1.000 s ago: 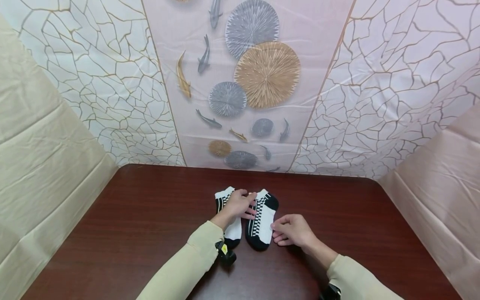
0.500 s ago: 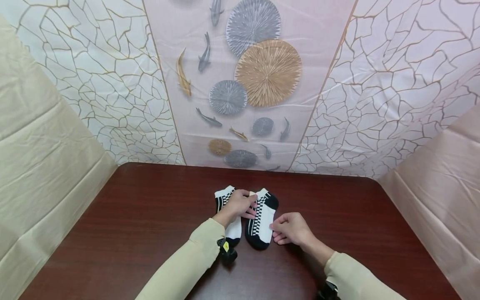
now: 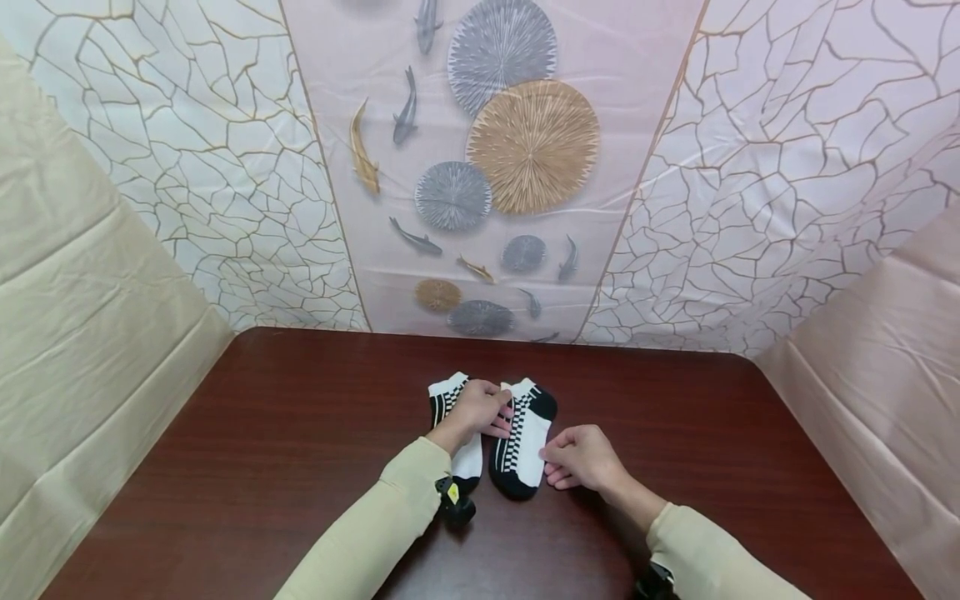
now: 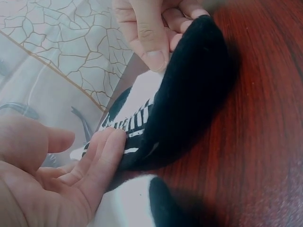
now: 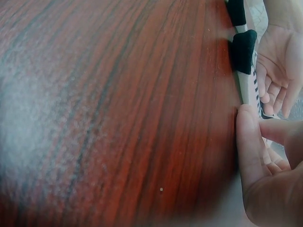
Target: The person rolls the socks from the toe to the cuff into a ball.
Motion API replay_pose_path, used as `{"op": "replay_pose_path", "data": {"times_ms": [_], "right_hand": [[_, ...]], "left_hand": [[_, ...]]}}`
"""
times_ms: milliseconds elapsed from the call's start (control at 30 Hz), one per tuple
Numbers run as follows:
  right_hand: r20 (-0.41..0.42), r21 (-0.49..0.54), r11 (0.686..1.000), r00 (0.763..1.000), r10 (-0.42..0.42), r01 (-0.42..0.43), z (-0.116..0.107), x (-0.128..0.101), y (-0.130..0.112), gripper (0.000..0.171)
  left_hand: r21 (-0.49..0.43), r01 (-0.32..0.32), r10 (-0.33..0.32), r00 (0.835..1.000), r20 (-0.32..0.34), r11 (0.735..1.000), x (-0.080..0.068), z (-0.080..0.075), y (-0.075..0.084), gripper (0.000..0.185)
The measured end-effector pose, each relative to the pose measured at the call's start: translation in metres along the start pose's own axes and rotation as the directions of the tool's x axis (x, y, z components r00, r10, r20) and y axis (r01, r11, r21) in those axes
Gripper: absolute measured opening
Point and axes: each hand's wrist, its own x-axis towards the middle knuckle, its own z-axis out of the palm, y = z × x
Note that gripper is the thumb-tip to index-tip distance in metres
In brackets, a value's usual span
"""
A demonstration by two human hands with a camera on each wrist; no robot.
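Two white ankle socks with black toes and checkered stripes lie side by side on the table. My left hand [image 3: 477,408] reaches across the left sock [image 3: 469,460], covering its middle. Its fingers touch the left edge of the right sock [image 3: 533,435]; in the left wrist view the thumb [image 4: 61,140] stands apart from those fingers. On the other side, my right hand [image 3: 588,458] pinches the right sock's edge between thumb and forefinger. That sock's black toe [image 4: 194,94] looms close in the left wrist view. The right wrist view shows the pinched sock [image 5: 245,52] edge-on.
The dark red-brown wooden table [image 3: 300,417] has a glossy grain. Behind it hangs a patterned cloth [image 3: 480,250] with fish and round leaf shapes. Beige cloth walls [image 3: 97,333] flank both sides. A small black camera [image 3: 456,507] sits at the left wrist.
Both hands and both socks stay almost where they were. Only a slight shift of the head view shows.
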Motion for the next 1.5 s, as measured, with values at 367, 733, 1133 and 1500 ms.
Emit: {"op": "replay_pose_path", "data": {"times_ms": [367, 733, 1133, 1500], "right_hand": [[0.019, -0.006, 1.0, 1.0, -0.016, 0.016, -0.001, -0.002, 0.0, 0.009], [0.022, 0.001, 1.0, 1.0, -0.003, 0.003, -0.002, -0.003, -0.002, 0.008], [0.031, 0.018, 1.0, 0.999, 0.013, -0.014, -0.003, -0.004, -0.004, 0.009], [0.007, 0.085, 0.996, 1.0, 0.014, -0.015, -0.002, -0.006, -0.008, 0.012]], "left_hand": [[0.023, -0.019, 0.019, 1.0, -0.014, 1.0, -0.003, 0.001, 0.001, 0.031], [0.033, -0.025, 0.026, 1.0, -0.013, 0.999, -0.004, 0.0, 0.003, 0.027], [0.023, -0.04, 0.04, 0.999, -0.014, 0.999, -0.003, 0.001, 0.004, 0.022], [0.069, -0.048, 0.05, 0.998, -0.027, 0.996, -0.007, -0.003, 0.012, 0.02]]}}
